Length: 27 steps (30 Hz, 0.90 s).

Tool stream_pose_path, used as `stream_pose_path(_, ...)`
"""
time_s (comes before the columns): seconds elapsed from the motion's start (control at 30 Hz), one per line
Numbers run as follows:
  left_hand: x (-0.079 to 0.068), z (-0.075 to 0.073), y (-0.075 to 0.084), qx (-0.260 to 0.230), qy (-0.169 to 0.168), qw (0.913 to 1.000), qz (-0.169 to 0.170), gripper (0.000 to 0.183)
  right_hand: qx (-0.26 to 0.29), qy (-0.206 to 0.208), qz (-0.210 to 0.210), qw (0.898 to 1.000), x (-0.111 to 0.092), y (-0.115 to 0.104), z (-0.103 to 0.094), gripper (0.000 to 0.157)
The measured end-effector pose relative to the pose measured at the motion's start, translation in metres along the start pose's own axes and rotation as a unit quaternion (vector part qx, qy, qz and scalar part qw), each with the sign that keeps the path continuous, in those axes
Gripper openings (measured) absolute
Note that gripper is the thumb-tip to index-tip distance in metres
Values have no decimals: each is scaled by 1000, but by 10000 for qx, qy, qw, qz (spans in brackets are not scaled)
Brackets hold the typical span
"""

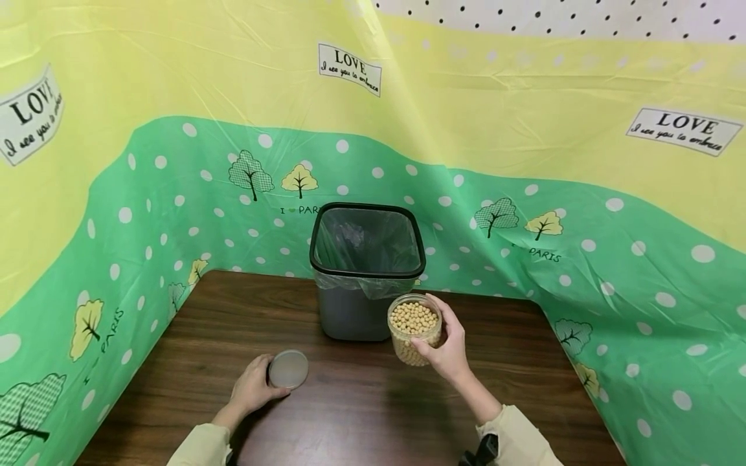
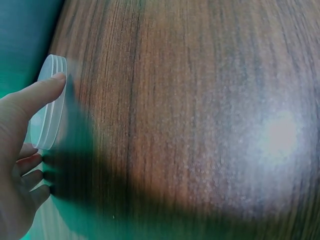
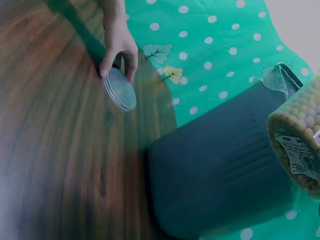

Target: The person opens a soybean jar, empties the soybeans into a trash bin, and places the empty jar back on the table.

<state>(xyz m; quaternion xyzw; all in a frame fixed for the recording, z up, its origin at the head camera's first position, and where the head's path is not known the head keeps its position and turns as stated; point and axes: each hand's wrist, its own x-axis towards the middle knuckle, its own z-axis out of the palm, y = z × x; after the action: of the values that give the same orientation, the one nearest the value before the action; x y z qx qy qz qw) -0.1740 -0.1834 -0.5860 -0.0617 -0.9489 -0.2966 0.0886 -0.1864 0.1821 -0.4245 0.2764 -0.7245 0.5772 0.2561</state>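
Observation:
My right hand (image 1: 447, 346) grips a clear round jar (image 1: 410, 346) of pale soybean-like beans, held above the table in front of the bin, its top uncovered. In the right wrist view the jar (image 3: 300, 135) appears at the right edge, a printed label on its base. On the left, a round translucent lid (image 1: 289, 369) is pinched between the thumb and fingers of my left hand (image 1: 250, 386). The left wrist view shows the lid (image 2: 52, 107) tilted on edge, close over the table, with the thumb on its rim.
A dark grey trash bin (image 1: 355, 314) with a black rim and a clear plastic liner stands at the back middle of the brown wooden table (image 1: 262, 304). Behind and beside the table hangs a green and yellow printed cloth (image 1: 192, 168).

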Motion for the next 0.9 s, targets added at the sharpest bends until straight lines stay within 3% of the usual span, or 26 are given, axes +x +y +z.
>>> stream_pose_path(0.2,-1,0,-1,86,56,9999,104,81,16,-49,-149,9999,11,-20,-5,70)
stream_pose_path(0.3,-1,-3,-2,126,-121,9998,102,85,29,-53,-122,9999,13,-26,-7,70)
stream_pose_path(0.43,6,-15,1,119,-445,9989,130,90,-54,-71,-56,9999,12,-17,-13,72)
stream_pose_path(0.63,35,-50,21,-219,-608,9973,342,91,-2,-29,-128,9999,17,-8,-21,74)
stream_pose_path(0.8,66,-82,54,-559,-334,9950,752,91,-11,-39,-176,9998,22,-11,-24,73)
stream_pose_path(0.9,87,-104,77,-812,-259,9930,823,91,-2,-65,-194,9998,24,-12,-26,73)
